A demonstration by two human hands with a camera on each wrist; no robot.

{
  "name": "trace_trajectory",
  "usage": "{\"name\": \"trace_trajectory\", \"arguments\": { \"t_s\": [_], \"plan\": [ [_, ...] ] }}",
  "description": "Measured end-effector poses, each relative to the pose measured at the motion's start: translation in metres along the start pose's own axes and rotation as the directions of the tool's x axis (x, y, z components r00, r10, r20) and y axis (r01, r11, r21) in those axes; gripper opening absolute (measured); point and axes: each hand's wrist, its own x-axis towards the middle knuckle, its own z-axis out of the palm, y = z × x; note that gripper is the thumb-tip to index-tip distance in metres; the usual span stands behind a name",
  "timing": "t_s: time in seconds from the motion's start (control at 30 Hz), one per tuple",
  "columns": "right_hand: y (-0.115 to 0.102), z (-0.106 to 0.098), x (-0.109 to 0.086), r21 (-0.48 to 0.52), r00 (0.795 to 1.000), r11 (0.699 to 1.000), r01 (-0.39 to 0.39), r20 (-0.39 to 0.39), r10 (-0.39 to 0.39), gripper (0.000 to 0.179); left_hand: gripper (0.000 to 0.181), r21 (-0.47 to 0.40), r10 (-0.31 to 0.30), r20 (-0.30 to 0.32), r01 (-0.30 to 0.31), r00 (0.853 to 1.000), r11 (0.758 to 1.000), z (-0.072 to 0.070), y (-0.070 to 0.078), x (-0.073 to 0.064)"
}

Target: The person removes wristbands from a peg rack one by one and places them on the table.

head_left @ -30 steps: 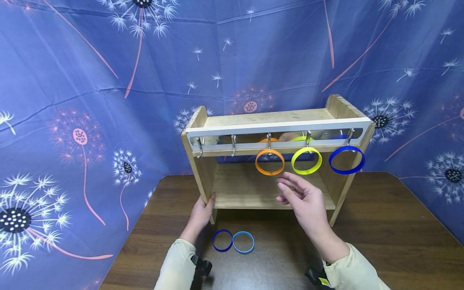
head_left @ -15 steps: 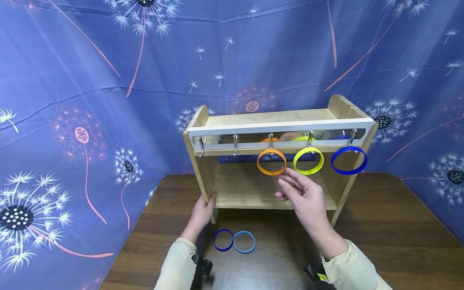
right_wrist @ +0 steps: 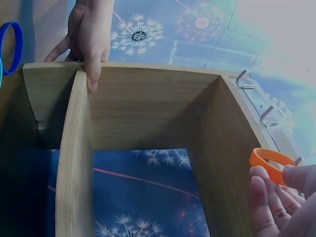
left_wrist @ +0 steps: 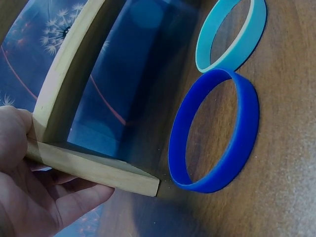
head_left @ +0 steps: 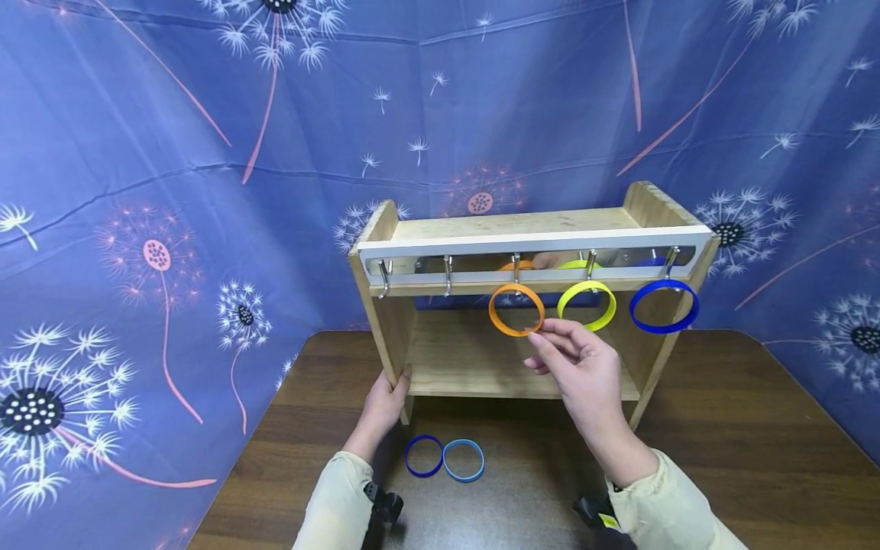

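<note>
A small wooden shelf (head_left: 474,351) carries a row of metal hooks along its front rail. From three of them hang an orange silicone wristband (head_left: 492,315), a yellow wristband (head_left: 614,307) and a blue wristband (head_left: 694,307). My right hand (head_left: 591,382) pinches the orange band's lower right edge between thumb and fingers; the band still hangs on the middle hook. My left hand (head_left: 380,403) grips the shelf's left side panel, its thumb at the lower board in the right wrist view. On the table lie a dark blue wristband (left_wrist: 247,128) and a light blue wristband (left_wrist: 256,29), touching.
Two hooks at the left, the leftmost hook (head_left: 383,279) and its neighbour (head_left: 448,276), hold no band. The shelf stands on a brown wooden table (head_left: 749,428). Behind it hangs a blue dandelion-print cloth (head_left: 309,114).
My right hand has moved slightly left and its thumb has come up to the orange wristband, which it now pinches. The left hand keeps its grip on the shelf.
</note>
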Motion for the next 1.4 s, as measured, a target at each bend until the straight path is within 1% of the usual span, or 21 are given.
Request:
{"name": "trace_trajectory", "arguments": {
  "t_s": [0.2, 0.37, 0.47, 0.6, 0.73, 0.8, 1.03, 1.4],
  "plan": [
    [0.000, 0.004, 0.001, 0.025, 1.000, 1.000, -0.002, -0.010, 0.003, 0.019, 0.027, 0.004, -0.002, -0.002, 0.002, 1.000, 1.000, 0.000, -0.002, 0.000],
    [-0.003, 0.005, 0.000, 0.052, 1.000, 0.999, 0.016, -0.021, -0.015, 0.018, 0.030, 0.005, -0.001, -0.001, 0.001, 1.000, 1.000, 0.000, -0.002, -0.001],
    [-0.005, 0.005, 0.000, 0.065, 1.000, 0.998, 0.012, -0.028, -0.011, 0.018, 0.031, 0.004, -0.002, 0.000, 0.002, 1.000, 1.000, 0.000, -0.001, -0.001],
    [-0.008, 0.005, -0.001, 0.120, 0.999, 0.993, -0.005, -0.031, 0.009, 0.019, 0.031, 0.004, 0.003, 0.004, -0.003, 1.000, 1.000, 0.000, -0.001, -0.001],
    [-0.011, 0.005, -0.001, 0.185, 1.000, 0.983, -0.001, -0.029, 0.007, 0.021, 0.030, 0.003, 0.005, -0.001, -0.005, 1.000, 1.000, 0.000, -0.001, 0.000],
    [-0.013, 0.005, -0.001, 0.201, 1.000, 0.980, 0.005, -0.027, 0.001, 0.022, 0.030, 0.003, 0.005, -0.004, -0.005, 1.000, 1.000, 0.000, -0.001, 0.000],
    [-0.017, 0.003, -0.003, 0.173, 1.000, 0.985, 0.005, -0.025, 0.000, 0.022, 0.030, 0.008, 0.000, -0.005, 0.000, 1.000, 1.000, 0.000, -0.001, 0.001],
    [-0.015, 0.000, -0.014, 0.194, 1.000, 0.981, -0.023, -0.002, 0.024, 0.023, 0.028, 0.012, 0.009, -0.008, -0.008, 1.000, 1.000, 0.000, -0.001, 0.002]
  ]
}}
